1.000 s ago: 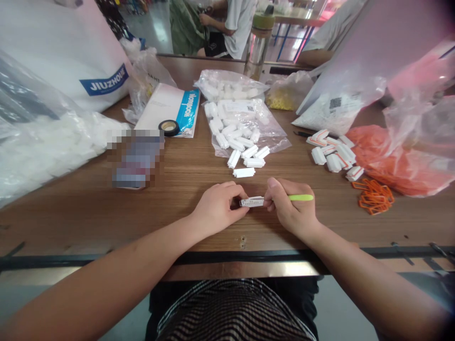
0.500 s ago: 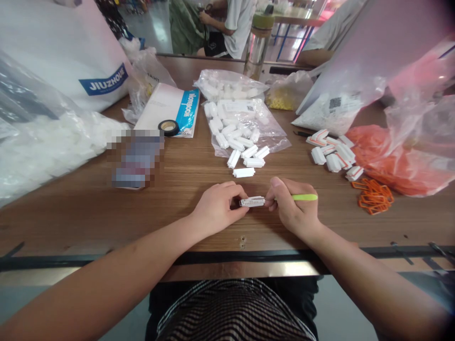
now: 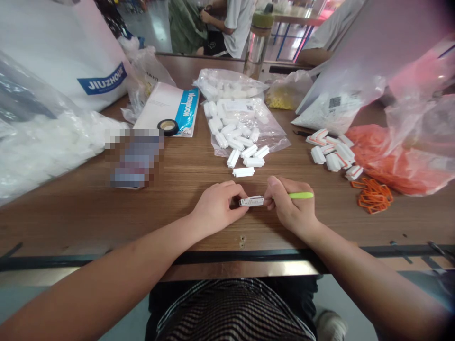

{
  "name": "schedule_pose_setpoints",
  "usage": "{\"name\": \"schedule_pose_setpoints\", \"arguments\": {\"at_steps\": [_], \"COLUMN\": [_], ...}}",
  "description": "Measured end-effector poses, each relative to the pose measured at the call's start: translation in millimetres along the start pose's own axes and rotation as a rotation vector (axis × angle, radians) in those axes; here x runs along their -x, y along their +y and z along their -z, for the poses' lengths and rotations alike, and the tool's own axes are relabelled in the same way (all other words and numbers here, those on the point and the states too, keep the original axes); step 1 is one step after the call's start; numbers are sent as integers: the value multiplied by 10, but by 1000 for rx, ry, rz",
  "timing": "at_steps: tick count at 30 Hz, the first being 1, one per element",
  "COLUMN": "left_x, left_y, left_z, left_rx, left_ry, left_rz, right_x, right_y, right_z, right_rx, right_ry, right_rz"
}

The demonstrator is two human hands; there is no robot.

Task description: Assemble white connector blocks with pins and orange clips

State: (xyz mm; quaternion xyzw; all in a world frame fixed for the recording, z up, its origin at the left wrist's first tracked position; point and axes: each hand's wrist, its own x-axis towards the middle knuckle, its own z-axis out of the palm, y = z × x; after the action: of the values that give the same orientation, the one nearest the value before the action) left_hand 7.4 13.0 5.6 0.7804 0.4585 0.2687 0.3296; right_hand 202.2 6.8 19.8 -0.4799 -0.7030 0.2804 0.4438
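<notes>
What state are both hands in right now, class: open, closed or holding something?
Left hand: closed, holding one end of a white part.
Right hand: closed, holding a green-handled tool.

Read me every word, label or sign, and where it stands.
"JIUZHOUE": big white bag at left; last letter uncertain.
"Notebook": notebook cover.
Clear bag behind the notebook: letters unreadable.
Middle bag's label, right bag's label: print too small.
White piece in left hand: marks too small.
Logo on dark shorts: too small.
</notes>
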Motion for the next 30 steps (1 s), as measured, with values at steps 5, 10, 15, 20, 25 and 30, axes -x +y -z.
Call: {"name": "schedule_pose_setpoints", "arguments": {"at_steps": [5,10,15,20,25,30], "left_x": [2,9,6,3,10,2], "left_y": [4,4,-10,-19,-17,-3], "left_z": [2,-3,-15,-25,-26,-24], "left_rx": [12,17,7,-10,-34,-38], "left_ry": [6,8,21,26,24,6], "left_rz": [-2,-9,-20,-6,-5,-1], "right_x": [2,0,-7,-29,-40,-18], "right_y": [30,22,7,-55,-68,-11], "right_z": [-10,-8,-19,-40,-25,7], "right_rx": [2,10,83,212,249,168], "right_ry": [-7,-11,-31,-69,-137,-59], "right_rz": [-11,1,26,117,196,101]}}
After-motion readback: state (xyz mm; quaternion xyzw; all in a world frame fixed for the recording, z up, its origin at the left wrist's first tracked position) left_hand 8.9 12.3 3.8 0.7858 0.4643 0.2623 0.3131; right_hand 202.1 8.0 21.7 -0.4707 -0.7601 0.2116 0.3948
